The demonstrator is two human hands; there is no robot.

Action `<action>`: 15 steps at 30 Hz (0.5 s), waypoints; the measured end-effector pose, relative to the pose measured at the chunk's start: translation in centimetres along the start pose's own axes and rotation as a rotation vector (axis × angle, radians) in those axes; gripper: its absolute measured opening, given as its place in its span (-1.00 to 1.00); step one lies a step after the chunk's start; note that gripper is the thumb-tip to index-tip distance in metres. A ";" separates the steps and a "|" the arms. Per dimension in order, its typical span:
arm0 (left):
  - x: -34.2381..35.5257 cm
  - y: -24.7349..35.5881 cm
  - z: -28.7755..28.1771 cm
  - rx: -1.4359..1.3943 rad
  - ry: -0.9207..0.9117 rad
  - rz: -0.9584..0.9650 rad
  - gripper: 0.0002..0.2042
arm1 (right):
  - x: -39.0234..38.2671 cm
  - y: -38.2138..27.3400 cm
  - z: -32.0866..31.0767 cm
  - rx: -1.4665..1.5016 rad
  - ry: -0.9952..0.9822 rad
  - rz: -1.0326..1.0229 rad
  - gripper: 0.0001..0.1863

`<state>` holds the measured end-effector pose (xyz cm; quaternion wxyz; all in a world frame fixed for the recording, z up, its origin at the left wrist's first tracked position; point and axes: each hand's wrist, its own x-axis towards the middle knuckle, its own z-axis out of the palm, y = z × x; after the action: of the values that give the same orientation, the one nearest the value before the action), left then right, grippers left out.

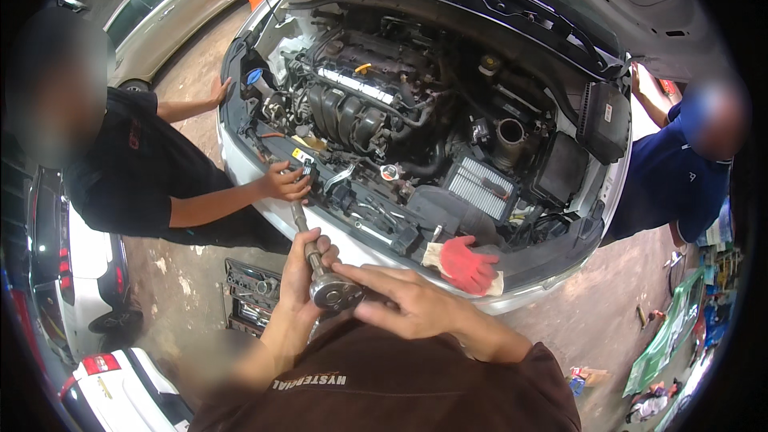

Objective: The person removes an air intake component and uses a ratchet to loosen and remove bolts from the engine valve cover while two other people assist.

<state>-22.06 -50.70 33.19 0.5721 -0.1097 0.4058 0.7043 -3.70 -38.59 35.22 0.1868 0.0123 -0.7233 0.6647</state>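
Note:
My left hand (299,272) is closed round a metal extension bar just below the head of a ratchet wrench (339,294). The bar (300,219) points forward to the car's front edge. On the ratchet's handle side, my right hand (412,302) grips it, with fingertips reaching toward the head. A co-worker's hand (286,182) is at the bar's far end, next to a small black part (307,168); whether it touches the bar is unclear. Beyond lies the open engine bay with its black intake manifold (340,116).
A red and white work glove (468,264) lies on the front edge, and a spanner (374,232) on the front panel. A pleated air filter (480,186) sits in the bay. An open tool case (252,294) is on the floor. Another person (668,172) stands at right.

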 end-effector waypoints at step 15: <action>26.0 12.3 11.4 1.176 -0.348 0.499 -0.52 | 17.1 5.6 -16.3 -0.602 0.389 0.046 -0.22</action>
<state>-37.92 -24.32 29.94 0.4134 0.4334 0.6376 0.4844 -16.96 -18.27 35.55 0.3011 -0.1861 -0.8377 0.4159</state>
